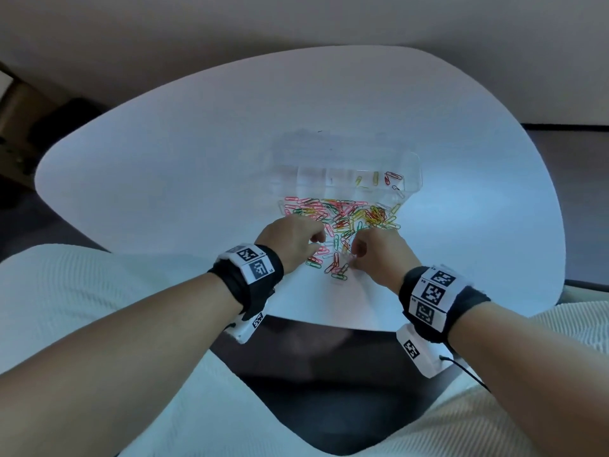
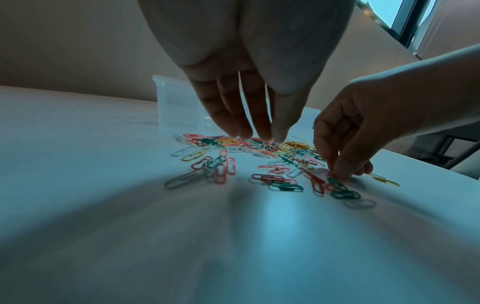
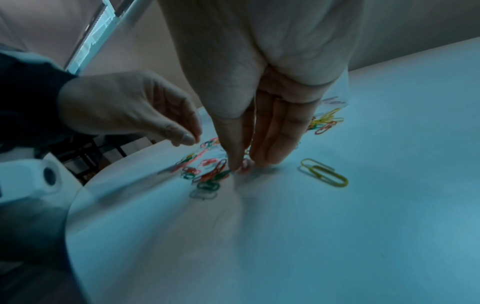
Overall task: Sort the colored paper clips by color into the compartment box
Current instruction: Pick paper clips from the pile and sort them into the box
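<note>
While mixed red, green, yellow, white wire paper clips (image 1: 339, 225) are lying heaped on white table (image 1: 164, 166) before clear plastic compartment box (image 1: 346, 173), left hand (image 1: 290, 240) fingers (image 2: 259, 115) are hanging relaxed, touching heap; right hand (image 1: 379, 255) fingers (image 3: 275, 131) are pressing together onto clips.

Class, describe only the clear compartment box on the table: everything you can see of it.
The compartment box is clear, colourless plastic, hard to make out against the white table. It rests flat just beyond the loose pile of paper clips, open at the top, split by thin walls into a row of compartments. Toward its right end, one holds a few yellow clips and the next some red clips; the others look empty. Neither hand touches it.
</note>
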The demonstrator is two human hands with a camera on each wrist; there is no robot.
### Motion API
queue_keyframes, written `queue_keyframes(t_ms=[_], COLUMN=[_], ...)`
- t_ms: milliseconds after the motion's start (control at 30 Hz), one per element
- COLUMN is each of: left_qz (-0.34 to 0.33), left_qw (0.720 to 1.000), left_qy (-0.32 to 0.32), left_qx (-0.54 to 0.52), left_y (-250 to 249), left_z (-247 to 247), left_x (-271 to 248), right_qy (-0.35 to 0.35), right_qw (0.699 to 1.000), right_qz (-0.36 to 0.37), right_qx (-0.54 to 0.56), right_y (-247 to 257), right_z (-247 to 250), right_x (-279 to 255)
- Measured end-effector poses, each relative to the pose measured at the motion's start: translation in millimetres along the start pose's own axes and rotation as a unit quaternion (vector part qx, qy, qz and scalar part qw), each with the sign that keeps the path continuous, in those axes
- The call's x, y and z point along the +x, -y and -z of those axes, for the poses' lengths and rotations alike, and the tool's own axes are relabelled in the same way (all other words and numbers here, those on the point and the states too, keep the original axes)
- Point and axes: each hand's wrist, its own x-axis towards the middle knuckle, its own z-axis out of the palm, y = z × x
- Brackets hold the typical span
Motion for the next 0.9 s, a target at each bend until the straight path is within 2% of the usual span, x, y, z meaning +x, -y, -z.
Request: queue_keyframes(t_ms=[133, 300, 433, 567, 633, 733, 800, 900], left_qz=[-0.021, -0.036, -0.020, -0.010, -0.009, -0.030, -0.047, -0.048], left_qw=[1.000, 0.999, 0.999, 1.000, 1.000, 1.000, 0.999, 0.999], left_qy=[0.012, 0.025, 0.027, 0.023, 0.021, 0.005, 0.003, 0.022], left_qx=[-0.019, -0.003, 0.005, 0.003, 0.000, -0.007, -0.013, -0.010], left_y=[-1.5, 2.3, 10.6, 12.3, 12.6, 10.1, 7.5, 6.8], left_z=[-0.6, -7.8, -12.6, -14.1, -14.4, -13.8, -13.0, -15.3], left_x=[8.8, 15.4, 16.9, 19.7, 19.6, 18.7, 18.9, 18.8], right_qy=[-0.001, 0.033, -0.012, -0.024, -0.017, 0.012, 0.007, -0.021], right_qw=[1.000, 0.999, 0.990, 0.948, 0.938, 0.972, 0.990, 0.998], right_qz=[0.008, -0.009, -0.070, -0.110, -0.113, -0.102, -0.075, -0.051], right_qx=[-0.019, 0.007, 0.124, 0.297, 0.328, 0.213, 0.117, 0.024], right_y=[0.3, 4.4, 4.0, -0.2, -2.0, -3.1, -3.1, -4.2], right_z=[-5.9, 2.6, 30.1, 44.3, 43.5, 36.4, 29.1, 19.5], right_x=[-1.7, 0.5, 11.4, 11.9, 11.8, 13.4, 14.7, 13.5])
